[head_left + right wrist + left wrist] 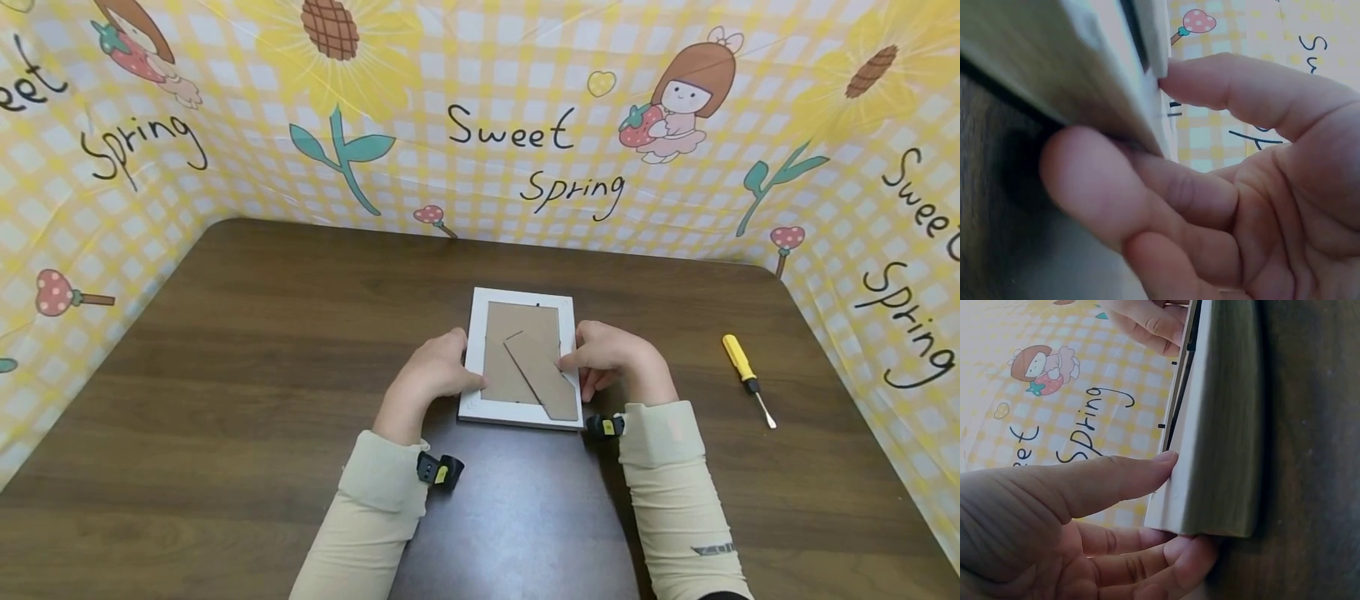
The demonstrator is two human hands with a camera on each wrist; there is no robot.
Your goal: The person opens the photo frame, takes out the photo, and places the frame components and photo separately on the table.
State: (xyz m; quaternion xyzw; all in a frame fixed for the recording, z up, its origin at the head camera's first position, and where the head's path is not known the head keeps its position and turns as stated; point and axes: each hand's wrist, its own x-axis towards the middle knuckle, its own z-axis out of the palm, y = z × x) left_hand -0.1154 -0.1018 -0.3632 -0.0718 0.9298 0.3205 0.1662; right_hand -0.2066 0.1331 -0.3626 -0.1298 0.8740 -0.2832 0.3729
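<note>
A white picture frame (517, 414) lies back side up in the middle of the table, its brown backing board (497, 367) facing me. A slanted stand leg (542, 367) lies across that board. My left hand (435, 365) grips the left side, thumb on the white border and fingers curled at the outer edge. On the other side, my right hand (613, 354) holds the right edge, its thumb over the backing beside the leg. The frame's thick side (1225, 425) fills much of the left wrist view, with small black tabs along the inner edge.
A screwdriver (738, 358) with a yellow and black handle lies to the right on the dark wooden table (225, 400). Behind and at both sides hangs a yellow checked cloth (480, 75) with printed flowers, standing against the table's edges.
</note>
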